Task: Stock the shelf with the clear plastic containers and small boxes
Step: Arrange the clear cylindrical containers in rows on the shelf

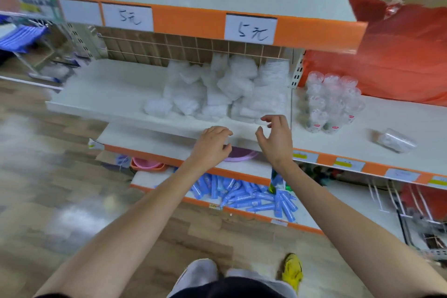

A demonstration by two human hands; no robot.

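Several clear plastic containers in bags (217, 87) lie piled at the right end of the white middle shelf (104, 89). My left hand (212, 145) hovers at that shelf's front edge, fingers loosely curled, holding nothing. My right hand (275, 138) is beside it, fingers spread and bent, empty, just in front of the pile. Stacks of clear cups (331, 101) stand on the neighbouring shelf to the right. One bagged clear pack (396, 140) lies alone farther right. No small boxes can be made out.
The orange-edged top shelf (242, 26) with "5元" labels overhangs the pile. A red bag (399, 55) sits behind the cups. Blue tubes (254, 196) fill a low shelf; pink and purple basins (150, 164) sit beneath. Wooden floor on the left.
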